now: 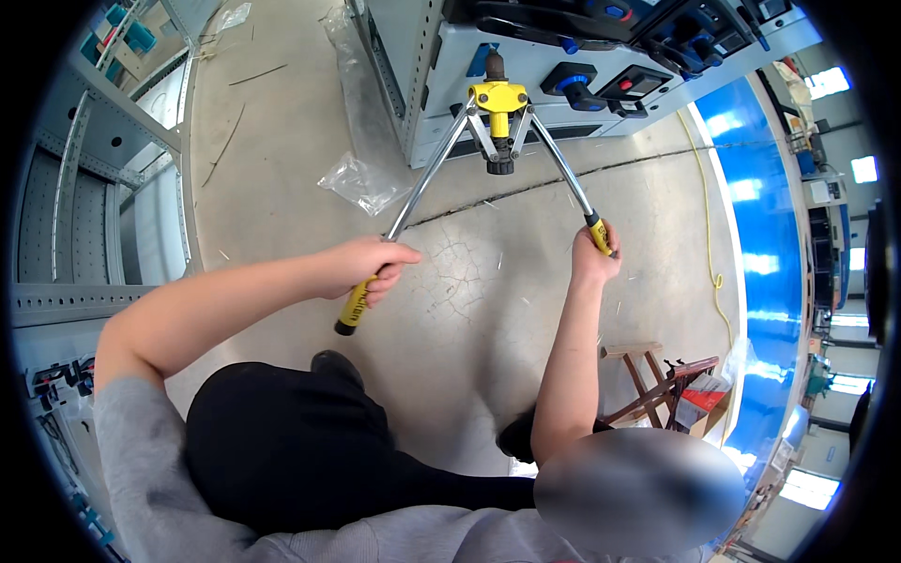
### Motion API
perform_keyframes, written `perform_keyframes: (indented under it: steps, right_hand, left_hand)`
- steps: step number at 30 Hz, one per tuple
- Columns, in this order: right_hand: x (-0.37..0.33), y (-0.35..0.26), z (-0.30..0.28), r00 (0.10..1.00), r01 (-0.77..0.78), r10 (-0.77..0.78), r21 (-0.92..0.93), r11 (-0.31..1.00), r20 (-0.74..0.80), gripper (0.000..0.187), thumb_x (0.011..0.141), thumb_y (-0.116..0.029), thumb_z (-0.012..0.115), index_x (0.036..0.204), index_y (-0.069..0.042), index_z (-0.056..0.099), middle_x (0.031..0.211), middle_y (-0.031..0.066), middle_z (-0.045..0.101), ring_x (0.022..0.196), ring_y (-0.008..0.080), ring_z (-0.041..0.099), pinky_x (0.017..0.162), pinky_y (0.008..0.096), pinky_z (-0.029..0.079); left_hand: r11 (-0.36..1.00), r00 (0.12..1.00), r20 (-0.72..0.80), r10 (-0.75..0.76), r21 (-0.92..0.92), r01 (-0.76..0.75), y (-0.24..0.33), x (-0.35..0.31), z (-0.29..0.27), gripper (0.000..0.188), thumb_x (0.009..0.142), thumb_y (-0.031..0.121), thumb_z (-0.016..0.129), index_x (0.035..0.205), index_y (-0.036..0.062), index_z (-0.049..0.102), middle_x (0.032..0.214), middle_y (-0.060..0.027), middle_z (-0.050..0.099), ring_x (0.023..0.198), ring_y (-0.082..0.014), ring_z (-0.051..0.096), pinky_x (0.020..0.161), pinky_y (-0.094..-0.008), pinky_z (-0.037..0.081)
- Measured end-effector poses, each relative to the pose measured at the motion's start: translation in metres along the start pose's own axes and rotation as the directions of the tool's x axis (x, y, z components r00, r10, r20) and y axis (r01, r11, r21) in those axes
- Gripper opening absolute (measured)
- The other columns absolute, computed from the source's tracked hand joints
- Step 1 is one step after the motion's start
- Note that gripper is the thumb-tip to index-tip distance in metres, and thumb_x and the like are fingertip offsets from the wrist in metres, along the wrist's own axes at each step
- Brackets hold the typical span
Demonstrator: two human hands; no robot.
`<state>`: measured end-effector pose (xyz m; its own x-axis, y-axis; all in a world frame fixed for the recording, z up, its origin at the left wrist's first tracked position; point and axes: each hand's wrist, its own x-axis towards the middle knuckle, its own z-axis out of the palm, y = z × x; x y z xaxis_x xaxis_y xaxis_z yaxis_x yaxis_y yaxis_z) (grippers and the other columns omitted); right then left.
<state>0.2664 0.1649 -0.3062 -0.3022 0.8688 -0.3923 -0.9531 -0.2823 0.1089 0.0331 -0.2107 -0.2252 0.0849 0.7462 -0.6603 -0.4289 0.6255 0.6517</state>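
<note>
**Both hands on the spread handles of a lever riveter**

The long-arm riveter stood with its yellow head at twelve o'clock, nose touching the grey cabinet. Its two chrome arms splayed wide toward the person. The left hand was wrapped around the yellow grip at eight o'clock; the right hand was clenched on the grip at four o'clock. Both sat about equally far from the head. A plastic bag lay on the concrete floor.

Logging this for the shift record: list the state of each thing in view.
Yellow-headed, long-armed lever riveter: arms spread wide, nose against grey cabinet.
Left hand: closed on yellow grip.
Right hand: closed on yellow grip.
Clear plastic bag: crumpled on floor.
</note>
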Motion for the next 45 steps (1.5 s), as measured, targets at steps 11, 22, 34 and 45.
perform_keyframes:
  steps: [11,22,34,45]
  right_hand:
    - [-0.128,0.011,0.286,0.644,0.138,0.311,-0.506,0.852,0.699,0.041,0.091,-0.020,0.052,0.059,-0.021,0.027,0.054,-0.0036,0.029,0.054,0.0131,0.031,0.073,0.0338,0.035]
    - [-0.016,-0.023,0.136,0.931,0.357,-0.300,-0.680,0.640,0.207,0.033,0.102,-0.022,0.047,0.073,-0.008,0.046,0.060,0.0024,0.048,0.069,0.0211,0.057,0.080,0.0410,0.052]
    - [-0.092,0.147,0.200,0.804,0.594,0.594,0.011,-0.804,-0.027,0.063,0.106,-0.054,0.053,0.118,0.006,0.068,0.099,0.0227,0.074,0.095,0.0337,0.069,0.091,0.0392,0.052]
    - [-0.143,0.171,0.247,0.654,0.606,0.753,0.545,-0.580,0.074,0.043,0.112,-0.038,0.042,0.098,0.000,0.058,0.074,0.0260,0.066,0.076,0.0480,0.066,0.069,0.0572,0.050]
  left_hand:
    - [0.937,0.782,0.607,0.139,-0.337,0.095,0.049,-0.040,0.088,0.054,0.111,0.039,0.038,0.066,0.0102,0.045,0.055,-0.0062,0.046,0.059,-0.0255,0.057,0.072,-0.0419,0.050]
    - [0.993,0.960,0.272,0.071,-0.111,-0.042,0.001,0.000,0.047,0.051,0.107,0.038,0.047,0.064,0.0115,0.042,0.055,-0.0062,0.045,0.057,-0.0230,0.055,0.068,-0.0391,0.051]
    - [0.886,0.823,0.515,0.241,-0.462,0.031,-0.005,0.013,0.069,0.045,0.104,0.029,0.040,0.062,0.0142,0.031,0.049,-0.0019,0.031,0.048,-0.0183,0.035,0.059,-0.0371,0.042]
    - [0.904,0.696,0.582,0.421,-0.212,-0.370,0.004,0.024,0.084,0.048,0.107,0.027,0.037,0.068,0.0034,0.055,0.075,-0.0145,0.070,0.078,-0.0251,0.065,0.085,-0.0374,0.053]
